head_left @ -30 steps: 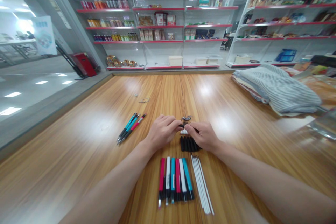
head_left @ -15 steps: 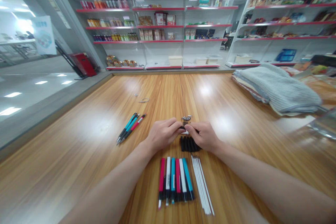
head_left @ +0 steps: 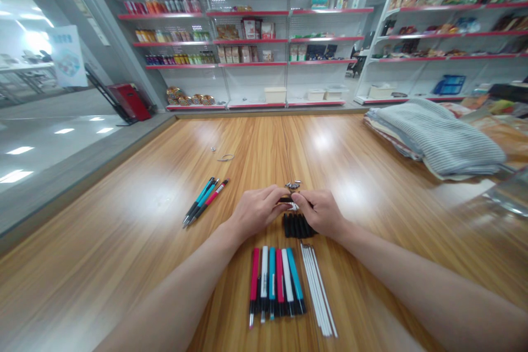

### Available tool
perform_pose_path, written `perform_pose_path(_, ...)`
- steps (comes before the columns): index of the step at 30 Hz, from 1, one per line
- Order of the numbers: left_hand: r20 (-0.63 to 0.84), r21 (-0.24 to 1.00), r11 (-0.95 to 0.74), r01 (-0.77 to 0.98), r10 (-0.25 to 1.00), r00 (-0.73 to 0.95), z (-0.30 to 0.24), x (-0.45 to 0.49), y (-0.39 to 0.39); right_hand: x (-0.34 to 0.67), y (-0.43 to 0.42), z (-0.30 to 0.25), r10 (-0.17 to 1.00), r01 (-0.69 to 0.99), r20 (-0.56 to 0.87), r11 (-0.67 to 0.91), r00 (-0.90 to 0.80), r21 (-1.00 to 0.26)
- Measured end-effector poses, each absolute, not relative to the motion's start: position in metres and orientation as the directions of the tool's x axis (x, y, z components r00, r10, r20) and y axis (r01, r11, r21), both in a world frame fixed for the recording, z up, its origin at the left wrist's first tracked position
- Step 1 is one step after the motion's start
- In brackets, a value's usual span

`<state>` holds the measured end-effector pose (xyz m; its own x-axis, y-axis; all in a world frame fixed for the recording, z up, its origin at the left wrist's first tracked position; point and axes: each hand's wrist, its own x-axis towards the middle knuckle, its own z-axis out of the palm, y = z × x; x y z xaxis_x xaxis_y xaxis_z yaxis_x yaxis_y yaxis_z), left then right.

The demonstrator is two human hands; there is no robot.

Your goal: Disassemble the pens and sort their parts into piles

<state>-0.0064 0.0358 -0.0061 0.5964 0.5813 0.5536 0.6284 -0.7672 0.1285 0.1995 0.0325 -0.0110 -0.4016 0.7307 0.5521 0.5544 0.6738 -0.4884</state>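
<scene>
My left hand (head_left: 258, 212) and my right hand (head_left: 317, 212) meet over the wooden table (head_left: 124, 231), their fingertips pinching a small black pen part (head_left: 285, 199) from both sides. Just beyond the fingers lie small metal pen parts (head_left: 292, 185). A row of black pen pieces (head_left: 297, 225) sits right below my hands. Nearer me lie coloured pen barrels (head_left: 272, 280) in red, white and blue, with thin white refills (head_left: 317, 291) beside them. To the left are several finished-looking pens (head_left: 204, 201).
A small wire ring (head_left: 225, 158) lies farther up the table. Folded striped cloth (head_left: 437, 140) is piled at the right. White shelves with red edges (head_left: 247, 66) hold packaged goods beyond the table. A glass-like surface (head_left: 509, 198) shows at the right edge.
My hands have shifted only slightly, staying together around the small black part. The camera view has moved a little; the items on the table have not visibly moved.
</scene>
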Motion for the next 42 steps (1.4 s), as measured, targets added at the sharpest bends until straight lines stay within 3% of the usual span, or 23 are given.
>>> perform_pose_path(5,0.574,0.143,-0.763,0.63,0.583,0.575,-0.005,-0.0067,0.0352,0.1991,0.032,-0.0104,0.731,0.549,0.557,0.673,-0.394,-0.495)
perform_pose_path(15,0.59,0.033,-0.781,0.623,0.518,0.619,-0.0057,-0.0068,0.0335,0.1977,0.0319,-0.0088,0.745,0.547,0.555,0.658,-0.371,-0.518)
perform_pose_path(22,0.565,0.026,-0.791,0.611,0.516,0.644,-0.0114,-0.0073,0.0362,0.1982,0.0318,-0.0085,0.753,0.545,0.553,0.649,-0.358,-0.531)
perform_pose_path(34,0.584,0.215,-0.783,0.584,0.582,0.566,-0.0051,-0.0037,0.0339,0.1972,0.0316,-0.0089,0.755,0.551,0.561,0.643,-0.34,-0.531)
perform_pose_path(42,0.607,0.084,-0.814,0.574,0.499,0.618,-0.0085,-0.0017,0.035,0.1966,0.0314,-0.007,0.748,0.529,0.576,0.652,-0.33,-0.543)
